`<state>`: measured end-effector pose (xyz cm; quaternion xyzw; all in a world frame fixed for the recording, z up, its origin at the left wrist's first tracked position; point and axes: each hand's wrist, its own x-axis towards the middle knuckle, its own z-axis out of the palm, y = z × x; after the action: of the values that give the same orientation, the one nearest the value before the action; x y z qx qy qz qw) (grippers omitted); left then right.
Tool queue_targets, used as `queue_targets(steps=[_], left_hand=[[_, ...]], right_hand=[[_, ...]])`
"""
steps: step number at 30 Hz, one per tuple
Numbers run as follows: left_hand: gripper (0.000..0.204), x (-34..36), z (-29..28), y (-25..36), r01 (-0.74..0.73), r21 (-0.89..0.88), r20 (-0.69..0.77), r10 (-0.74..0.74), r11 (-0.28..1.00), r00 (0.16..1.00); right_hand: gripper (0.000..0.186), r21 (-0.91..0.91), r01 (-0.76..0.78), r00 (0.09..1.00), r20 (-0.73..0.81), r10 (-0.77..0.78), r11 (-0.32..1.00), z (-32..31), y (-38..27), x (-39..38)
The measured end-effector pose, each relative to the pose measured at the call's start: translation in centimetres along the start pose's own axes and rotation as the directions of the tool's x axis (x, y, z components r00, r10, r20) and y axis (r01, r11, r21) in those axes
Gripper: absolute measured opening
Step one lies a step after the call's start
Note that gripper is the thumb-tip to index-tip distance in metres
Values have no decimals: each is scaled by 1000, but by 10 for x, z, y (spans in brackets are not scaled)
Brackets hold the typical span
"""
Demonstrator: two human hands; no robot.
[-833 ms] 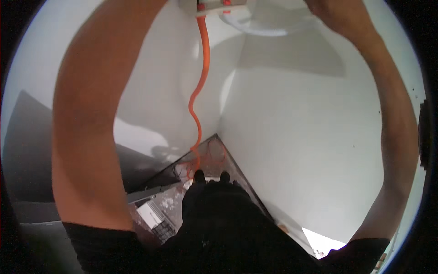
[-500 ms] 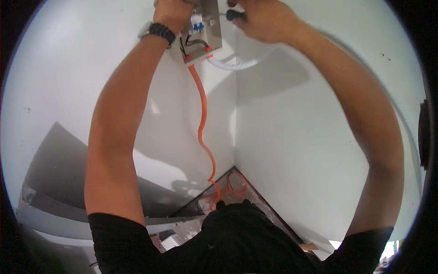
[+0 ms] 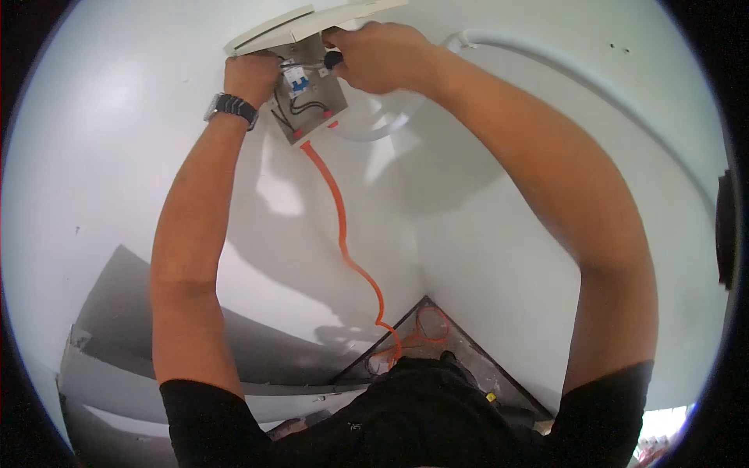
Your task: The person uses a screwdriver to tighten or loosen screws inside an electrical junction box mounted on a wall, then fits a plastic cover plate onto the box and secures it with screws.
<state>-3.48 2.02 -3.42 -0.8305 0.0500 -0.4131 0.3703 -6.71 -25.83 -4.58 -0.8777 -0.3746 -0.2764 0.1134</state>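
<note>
Open beige box (image 3: pixel 334 95) on left wall (image 3: pixel 109 156), near corner. Right hand (image 3: pixel 382 58): grip closed on black-handled tool (image 3: pixel 334 60). Left hand (image 3: pixel 253 79) at box's left edge, can't tell its grip. Orange conduit (image 3: pixel 341 210) drops to floor (image 3: pixel 470 352); white conduit (image 3: pixel 538 51) crosses right wall (image 3: pixel 499 257).

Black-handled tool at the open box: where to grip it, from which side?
Probably by its black handle, coming from the right, as the right hand does. The handle is the thick part and sits at the right edge of the open box; a thin shaft appears to run left from it, above the breaker.
</note>
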Motion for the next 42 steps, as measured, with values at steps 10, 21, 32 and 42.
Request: queue_targets(steps=[10, 21, 32, 42], left_hand=[[25, -35, -16, 25, 139, 135, -123, -123, 981, 985], [37, -39, -25, 43, 92, 163, -116, -74, 982, 990], [75, -92, -5, 139, 442, -861, 205, -625, 251, 754], [95, -64, 27, 163, 475, -746, 41, -680, 467, 732]], right_hand=[[46, 650, -109, 951, -152, 269, 752, 108, 8, -111], [47, 972, -176, 924, 110, 365, 153, 245, -28, -74], [42, 941, -284, 897, 194, 397, 182, 311, -28, -218], [55, 696, -711, 583, 498, 642, 105, 392, -4, -479]])
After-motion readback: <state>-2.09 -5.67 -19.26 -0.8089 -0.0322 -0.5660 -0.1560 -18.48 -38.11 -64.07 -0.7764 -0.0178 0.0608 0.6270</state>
